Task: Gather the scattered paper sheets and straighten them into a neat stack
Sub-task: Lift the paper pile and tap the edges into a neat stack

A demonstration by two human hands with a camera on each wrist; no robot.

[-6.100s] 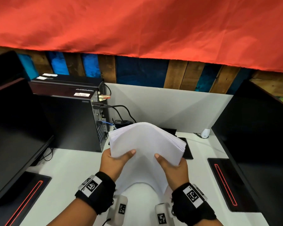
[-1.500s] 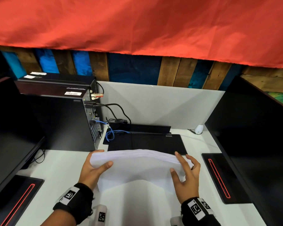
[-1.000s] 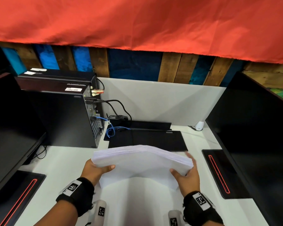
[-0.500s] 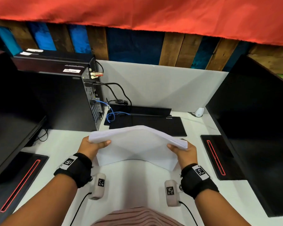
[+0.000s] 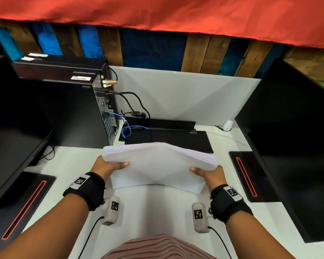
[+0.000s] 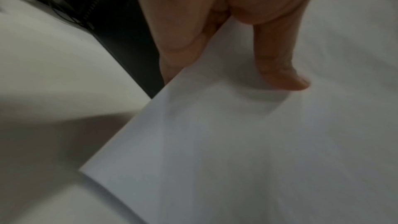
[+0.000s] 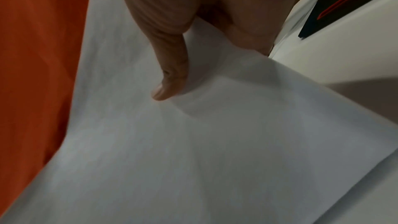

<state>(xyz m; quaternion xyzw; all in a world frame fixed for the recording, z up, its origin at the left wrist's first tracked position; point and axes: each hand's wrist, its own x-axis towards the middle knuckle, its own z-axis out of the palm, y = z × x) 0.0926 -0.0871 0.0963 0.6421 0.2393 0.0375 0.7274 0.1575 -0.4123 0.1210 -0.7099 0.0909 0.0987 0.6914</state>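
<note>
A thick stack of white paper sheets (image 5: 157,165) stands tilted above the white desk (image 5: 67,165), its lower edge near the desktop and its middle arched upward. My left hand (image 5: 108,166) grips the stack's left side, thumb on the near face. My right hand (image 5: 206,172) grips its right side the same way. The left wrist view shows the left thumb (image 6: 277,67) pressed on the paper stack (image 6: 237,142). In the right wrist view the right thumb (image 7: 170,77) presses the paper (image 7: 193,142). The fingers behind the stack are hidden.
A black computer tower (image 5: 64,109) with cables stands at the back left. A black flat device (image 5: 166,139) lies just behind the paper. Dark monitors (image 5: 297,146) flank the desk, with black bases (image 5: 251,174) beside each hand. A white partition (image 5: 176,94) closes the back.
Over the last second the stack went from nearly flat to tilted up, and both hands changed from loose contact to a firm grip on its sides. The head view has tipped downward.
</note>
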